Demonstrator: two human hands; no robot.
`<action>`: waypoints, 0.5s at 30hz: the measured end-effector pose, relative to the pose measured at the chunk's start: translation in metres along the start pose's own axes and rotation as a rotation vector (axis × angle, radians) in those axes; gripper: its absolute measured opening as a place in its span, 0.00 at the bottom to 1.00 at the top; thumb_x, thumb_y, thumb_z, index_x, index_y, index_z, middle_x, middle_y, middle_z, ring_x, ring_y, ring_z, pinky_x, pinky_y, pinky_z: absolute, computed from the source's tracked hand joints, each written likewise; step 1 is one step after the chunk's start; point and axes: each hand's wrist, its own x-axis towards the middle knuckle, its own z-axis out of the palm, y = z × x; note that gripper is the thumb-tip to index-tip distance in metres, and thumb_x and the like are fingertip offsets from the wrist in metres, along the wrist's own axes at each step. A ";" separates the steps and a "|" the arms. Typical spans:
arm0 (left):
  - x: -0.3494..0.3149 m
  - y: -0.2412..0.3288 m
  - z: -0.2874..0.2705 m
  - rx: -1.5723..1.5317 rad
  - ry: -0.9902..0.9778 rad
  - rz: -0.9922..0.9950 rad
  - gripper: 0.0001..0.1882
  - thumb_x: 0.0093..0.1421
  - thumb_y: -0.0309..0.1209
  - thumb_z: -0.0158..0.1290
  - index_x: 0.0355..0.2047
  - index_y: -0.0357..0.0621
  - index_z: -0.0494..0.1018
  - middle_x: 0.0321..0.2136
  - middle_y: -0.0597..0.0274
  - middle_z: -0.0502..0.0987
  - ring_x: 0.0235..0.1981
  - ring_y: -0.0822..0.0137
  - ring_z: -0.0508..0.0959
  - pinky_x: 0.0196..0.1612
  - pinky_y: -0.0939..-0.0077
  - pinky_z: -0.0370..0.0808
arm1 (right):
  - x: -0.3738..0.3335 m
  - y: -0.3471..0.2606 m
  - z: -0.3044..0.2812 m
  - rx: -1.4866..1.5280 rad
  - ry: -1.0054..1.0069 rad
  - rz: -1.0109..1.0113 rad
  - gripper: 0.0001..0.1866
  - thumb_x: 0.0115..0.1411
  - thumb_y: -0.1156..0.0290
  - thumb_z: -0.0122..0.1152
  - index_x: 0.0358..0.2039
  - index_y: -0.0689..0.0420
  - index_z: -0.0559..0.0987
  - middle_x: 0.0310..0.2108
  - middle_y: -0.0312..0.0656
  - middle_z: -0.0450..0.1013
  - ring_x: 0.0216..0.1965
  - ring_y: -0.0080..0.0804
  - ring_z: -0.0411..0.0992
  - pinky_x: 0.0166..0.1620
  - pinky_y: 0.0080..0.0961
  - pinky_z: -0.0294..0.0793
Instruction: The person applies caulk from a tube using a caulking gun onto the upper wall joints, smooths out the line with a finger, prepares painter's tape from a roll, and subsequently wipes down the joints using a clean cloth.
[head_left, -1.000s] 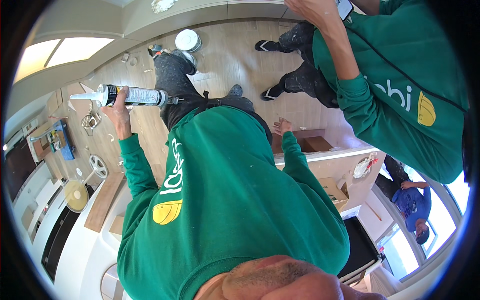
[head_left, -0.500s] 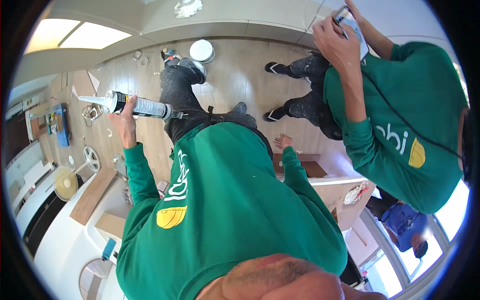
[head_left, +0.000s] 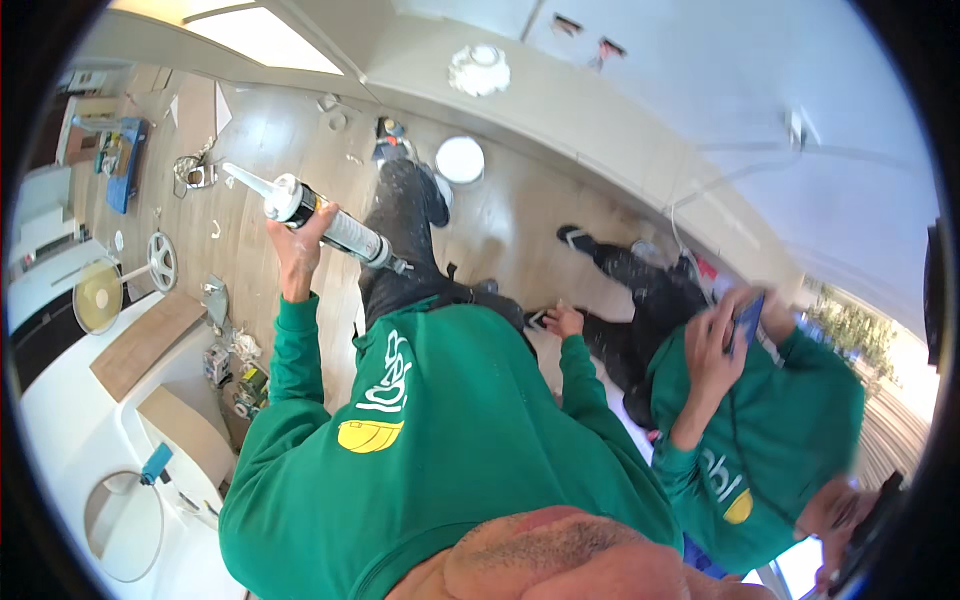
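My left hand [head_left: 298, 240] is closed around a caulking gun [head_left: 345, 238] loaded with a black-and-white sealant cartridge. Its long white nozzle [head_left: 248, 180] points up and to the left, away from my body. The metal rear end of the gun hangs over my dark, paint-spotted trouser leg. My right hand [head_left: 564, 321] is held low at my right side, with its fingers apart and nothing in it.
To my right a co-worker in a green sweatshirt [head_left: 760, 400] holds a phone [head_left: 746, 322]. A white bucket [head_left: 460, 160] stands ahead by the cabinet wall. On my left are a yellowish fan [head_left: 98, 297], a wooden board [head_left: 148, 345] and a blue tool stand [head_left: 122, 165].
The view has turned, bringing more of the wall at upper right into sight. The co-worker now appears lower, and a person in blue has left the view. My left hand keeps the caulking gun.
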 end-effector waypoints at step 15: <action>0.183 0.322 -0.086 -0.212 -0.042 0.200 0.25 0.40 0.30 0.69 0.37 0.39 0.70 0.27 0.66 0.74 0.28 0.72 0.74 0.32 0.76 0.72 | -0.113 -0.475 0.253 -0.062 -0.340 -0.566 0.23 0.67 0.70 0.53 0.63 0.51 0.70 0.44 0.46 0.78 0.36 0.34 0.80 0.34 0.22 0.77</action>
